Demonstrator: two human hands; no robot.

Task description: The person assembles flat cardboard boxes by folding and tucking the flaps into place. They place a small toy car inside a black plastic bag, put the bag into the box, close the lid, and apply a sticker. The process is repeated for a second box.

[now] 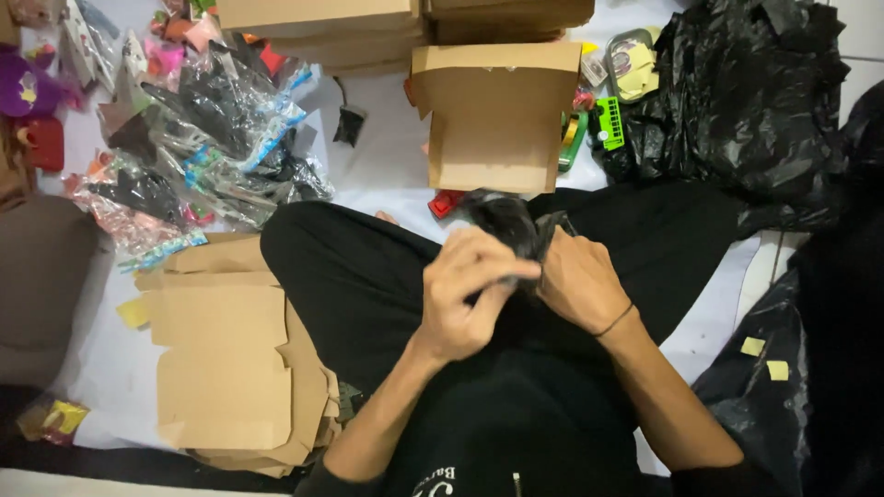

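Both hands are gripping a small dark item over the lap, at the centre of the frame.

The left hand (470, 294) is curling its fingers and thumb around the lower part of the dark crinkly item (508, 225), while the right hand (580, 285) is pinching its side, apparently steadying it close to the body for fine handling; what the item is cannot be told. An open cardboard box (497, 115) is standing just above the hands, mouth toward the person, within easy reach. Flat cardboard blanks (230, 350) are lying stacked at lower left, and clear packets of dark goods (203, 138) are heaping at upper left. A black plastic bag (746, 92) is filling the upper right. The person is sitting on a white floor covering (387, 156) in a cluttered room.
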